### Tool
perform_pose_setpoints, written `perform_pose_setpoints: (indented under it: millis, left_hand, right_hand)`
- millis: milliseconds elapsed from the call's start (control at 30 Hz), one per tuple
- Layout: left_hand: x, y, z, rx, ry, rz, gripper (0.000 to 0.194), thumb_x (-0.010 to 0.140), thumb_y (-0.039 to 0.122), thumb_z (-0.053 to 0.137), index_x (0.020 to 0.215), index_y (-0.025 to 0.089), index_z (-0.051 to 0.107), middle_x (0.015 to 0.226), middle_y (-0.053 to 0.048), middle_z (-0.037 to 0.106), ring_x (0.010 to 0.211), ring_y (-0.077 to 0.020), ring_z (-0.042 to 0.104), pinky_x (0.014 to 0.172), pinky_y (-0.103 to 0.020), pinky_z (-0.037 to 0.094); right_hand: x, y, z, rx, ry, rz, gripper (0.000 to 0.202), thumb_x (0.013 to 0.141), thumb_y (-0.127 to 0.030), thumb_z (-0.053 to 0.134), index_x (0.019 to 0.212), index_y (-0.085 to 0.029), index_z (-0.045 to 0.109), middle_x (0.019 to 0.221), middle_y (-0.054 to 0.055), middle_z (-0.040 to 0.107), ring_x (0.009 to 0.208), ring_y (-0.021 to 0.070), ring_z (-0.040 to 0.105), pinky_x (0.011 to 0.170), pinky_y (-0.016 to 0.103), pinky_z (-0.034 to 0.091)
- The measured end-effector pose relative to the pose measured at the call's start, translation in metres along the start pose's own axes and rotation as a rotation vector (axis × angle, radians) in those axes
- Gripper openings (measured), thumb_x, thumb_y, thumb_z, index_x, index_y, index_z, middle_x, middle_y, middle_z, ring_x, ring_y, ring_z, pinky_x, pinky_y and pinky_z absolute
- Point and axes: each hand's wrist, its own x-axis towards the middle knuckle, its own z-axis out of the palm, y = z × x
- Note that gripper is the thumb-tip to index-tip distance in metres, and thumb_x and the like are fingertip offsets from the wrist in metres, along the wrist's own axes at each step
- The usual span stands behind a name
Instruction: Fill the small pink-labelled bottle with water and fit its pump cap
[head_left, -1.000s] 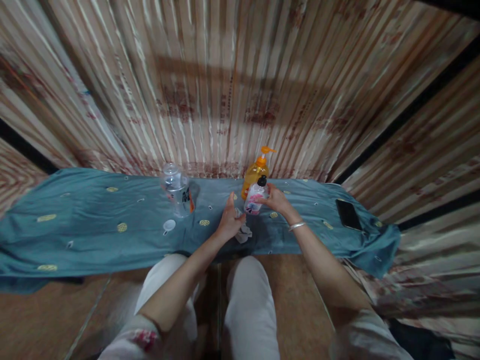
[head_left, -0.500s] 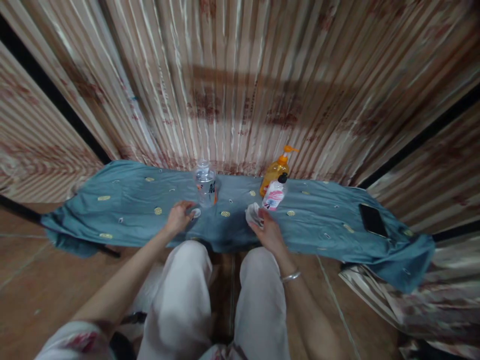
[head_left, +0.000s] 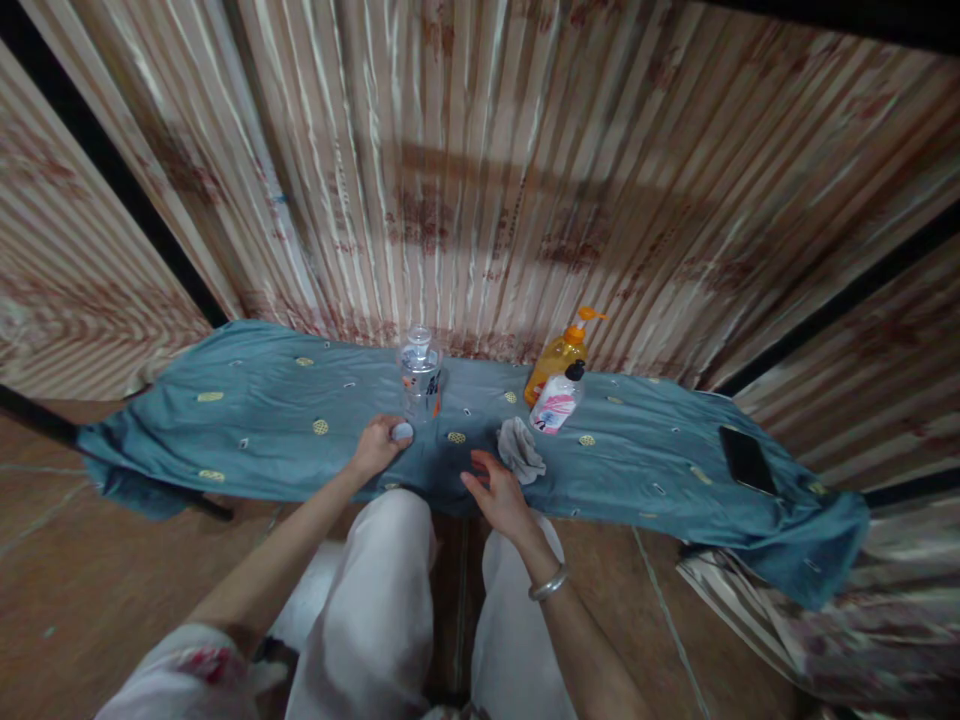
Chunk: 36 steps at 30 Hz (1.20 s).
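Observation:
My left hand (head_left: pixel 377 448) pinches a small round white cap (head_left: pixel 402 432) just above the blue-green cloth cover. Right behind the cap stands a clear plastic bottle (head_left: pixel 421 390) with dark and orange print, upright. My right hand (head_left: pixel 496 490) is empty, its thumb and fingers apart, near the front edge of the cover. To its right lies a crumpled pale grey cloth (head_left: pixel 520 450), not touched by the fingers. A white and pink pump bottle (head_left: pixel 556 402) with a black top is behind that cloth, in front of an orange pump bottle (head_left: pixel 551 366).
The patterned blue-green cover (head_left: pixel 277 450) drapes over a narrow bench. A dark phone (head_left: pixel 747 460) lies at its right end. Striped curtains (head_left: pixel 465 200) hang behind and at the sides, with black poles (head_left: pixel 120 180) in front. My knees are close to the front edge.
My right hand has let go of the crumpled cloth and moved left, away from it. My left hand, with the white cap, has shifted slightly right in view.

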Motion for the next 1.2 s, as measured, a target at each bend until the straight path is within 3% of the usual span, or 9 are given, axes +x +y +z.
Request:
perform_pose_setpoints:
  millis: [133,300,500,600,733,800,933,1067,1200]
  left_hand:
    - [-0.015,0.031,-0.001,-0.217,0.045,0.078,0.032,0.070,0.029,0.067,0.102,0.022,0.069,0.102,-0.005,0.069,0.089,-0.0203,0.066,0.085,-0.034,0.055]
    - [-0.021,0.076,-0.004,-0.567,0.084,0.223,0.033,0.067,0.022,0.069,0.100,0.022,0.069,0.105,-0.004,0.068,0.094,-0.0192,0.066,0.089,-0.037,0.055]
    - [-0.010,0.100,-0.012,-0.593,0.142,0.305,0.033,0.069,0.016,0.070,0.101,0.022,0.068,0.104,-0.004,0.068,0.099,-0.0204,0.065,0.092,-0.037,0.053]
    - [-0.002,0.101,-0.016,-0.613,0.221,0.284,0.053,0.068,0.023,0.077,0.119,0.023,0.061,0.115,-0.007,0.065,0.108,-0.0228,0.063,0.096,-0.040,0.052]
    - [0.019,0.092,-0.020,-0.541,0.541,0.204,0.097,0.059,0.036,0.087,0.142,0.021,0.040,0.143,-0.015,0.049,0.136,-0.0326,0.045,0.113,-0.050,0.037]
    - [0.035,0.085,-0.018,-0.528,0.608,0.149,0.112,0.054,0.038,0.089,0.147,0.018,0.031,0.151,-0.019,0.040,0.143,-0.0363,0.035,0.119,-0.053,0.027]
    - [0.063,0.072,-0.004,-0.556,0.593,0.113,0.122,0.051,0.037,0.091,0.151,0.017,0.024,0.157,-0.021,0.032,0.149,-0.0380,0.025,0.123,-0.052,0.020]
    - [0.079,0.065,0.009,-0.591,0.573,0.142,0.114,0.054,0.033,0.088,0.150,0.021,0.029,0.157,-0.017,0.034,0.148,-0.0364,0.027,0.122,-0.051,0.023]
    - [0.086,0.062,0.016,-0.632,0.539,0.161,0.096,0.059,0.026,0.083,0.144,0.022,0.039,0.148,-0.015,0.044,0.142,-0.0346,0.039,0.119,-0.051,0.029]
  right_hand:
    - [0.025,-0.015,0.006,0.207,-0.033,0.063,0.039,0.085,-0.049,0.059,0.115,-0.023,0.066,0.116,0.011,0.072,0.109,0.0253,0.069,0.097,0.044,0.054]
    - [0.058,-0.054,-0.002,0.623,-0.197,0.165,0.047,0.085,-0.060,0.058,0.110,-0.021,0.066,0.102,0.009,0.075,0.091,0.0201,0.073,0.088,0.039,0.058]
    - [0.086,-0.082,-0.022,0.714,-0.264,0.211,0.033,0.073,-0.044,0.078,0.096,-0.021,0.070,0.093,0.004,0.077,0.076,0.0155,0.072,0.078,0.031,0.058]
    - [0.103,-0.090,-0.032,0.701,-0.300,0.210,0.032,0.069,-0.040,0.082,0.092,-0.020,0.071,0.088,0.005,0.077,0.077,0.0168,0.073,0.078,0.031,0.059]
    - [0.135,-0.106,-0.043,0.654,-0.261,0.129,0.040,0.059,-0.036,0.088,0.092,-0.021,0.071,0.083,0.002,0.077,0.078,0.0160,0.072,0.082,0.031,0.058]
    - [0.154,-0.116,-0.045,0.593,-0.243,0.045,0.045,0.055,-0.035,0.090,0.092,-0.021,0.070,0.082,0.001,0.075,0.078,0.0153,0.071,0.083,0.032,0.057]
    - [0.188,-0.137,-0.042,0.324,-0.222,-0.169,0.041,0.060,-0.030,0.086,0.095,-0.019,0.068,0.084,0.000,0.072,0.081,0.0152,0.068,0.084,0.031,0.054]
    - [0.205,-0.160,-0.038,-0.209,-0.245,-0.368,0.034,0.075,-0.017,0.070,0.109,-0.017,0.067,0.089,0.001,0.071,0.084,0.0157,0.066,0.083,0.029,0.050]
    - [0.208,-0.186,-0.040,-0.693,-0.329,-0.506,0.035,0.078,-0.010,0.064,0.113,-0.014,0.068,0.091,0.003,0.072,0.085,0.0161,0.064,0.080,0.026,0.045]
